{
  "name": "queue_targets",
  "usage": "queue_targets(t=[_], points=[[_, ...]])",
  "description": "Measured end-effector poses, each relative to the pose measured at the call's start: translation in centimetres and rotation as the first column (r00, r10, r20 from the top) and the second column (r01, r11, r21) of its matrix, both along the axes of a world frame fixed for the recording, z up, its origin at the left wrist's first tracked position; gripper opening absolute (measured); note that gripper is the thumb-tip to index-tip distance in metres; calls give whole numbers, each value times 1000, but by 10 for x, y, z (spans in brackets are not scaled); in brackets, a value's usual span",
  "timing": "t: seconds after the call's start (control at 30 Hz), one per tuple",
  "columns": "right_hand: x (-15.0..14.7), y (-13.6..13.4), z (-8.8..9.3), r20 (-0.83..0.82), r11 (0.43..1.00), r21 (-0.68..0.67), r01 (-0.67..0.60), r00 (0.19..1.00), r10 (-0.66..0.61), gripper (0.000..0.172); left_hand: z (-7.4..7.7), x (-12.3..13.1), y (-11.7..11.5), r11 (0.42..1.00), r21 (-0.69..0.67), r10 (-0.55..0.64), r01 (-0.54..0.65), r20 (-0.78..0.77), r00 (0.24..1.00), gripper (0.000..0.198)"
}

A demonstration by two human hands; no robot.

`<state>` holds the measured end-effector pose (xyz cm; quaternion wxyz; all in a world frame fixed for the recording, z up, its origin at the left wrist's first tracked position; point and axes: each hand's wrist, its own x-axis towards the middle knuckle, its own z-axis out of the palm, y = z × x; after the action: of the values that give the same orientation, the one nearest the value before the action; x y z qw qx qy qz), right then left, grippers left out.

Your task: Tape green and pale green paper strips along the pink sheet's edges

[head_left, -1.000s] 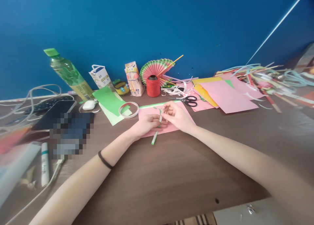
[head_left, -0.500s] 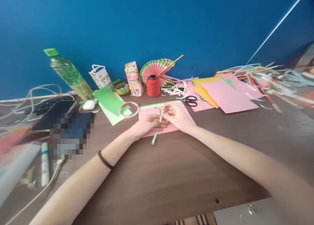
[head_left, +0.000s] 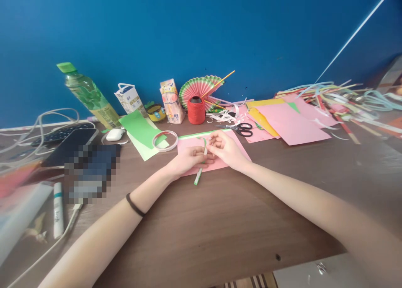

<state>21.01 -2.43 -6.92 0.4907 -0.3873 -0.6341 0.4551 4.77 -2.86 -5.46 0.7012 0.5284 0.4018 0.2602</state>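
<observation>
A narrow green strip with a pale face point(head_left: 197, 177) runs between my two hands, its lower end hanging toward the front of the desk. My left hand point(head_left: 190, 159) grips the strip, with the thumb on top and the fingers beneath. At the strip's upper part, my right hand point(head_left: 222, 147) pinches with thumb and fingertips. Both hands are over a pink sheet of paper point(head_left: 230, 165) with a green far edge. To their left, a roll of tape point(head_left: 156, 145) rests partly on green paper point(head_left: 138, 128).
Black-handled scissors point(head_left: 245, 130) lie beyond my right hand, beside pink sheets point(head_left: 295, 122). A red thread spool point(head_left: 196, 112), a pleated paper fan point(head_left: 194, 89) and a milk carton point(head_left: 129, 97) stand along the blue wall. A green-capped bottle point(head_left: 91, 95) leans at left. Paper strips point(head_left: 342, 99) heap at right.
My left thumb and fingers have shifted very slightly on the strip. Otherwise both hands and the things on the desk stay where they were.
</observation>
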Motion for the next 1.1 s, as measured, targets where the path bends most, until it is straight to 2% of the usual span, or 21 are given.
queue_targets(t=[0.37,0.67,0.9,1.1], points=[[0,-1,-1,2,1000,15,7,1000,-7,20,5,3,-3,1000,-10,28,-28,-41,999,15],[-1,-3,-2,44,997,60,58,997,-60,20,9,5,-4,999,-5,32,-32,-43,999,14],[-1,-2,-5,80,991,115,62,994,-71,19,7,4,-4,1000,7,14,-14,-39,999,21],[-1,-1,-7,96,988,139,63,992,-77,18,5,3,-3,1000,19,0,1,-42,999,18]])
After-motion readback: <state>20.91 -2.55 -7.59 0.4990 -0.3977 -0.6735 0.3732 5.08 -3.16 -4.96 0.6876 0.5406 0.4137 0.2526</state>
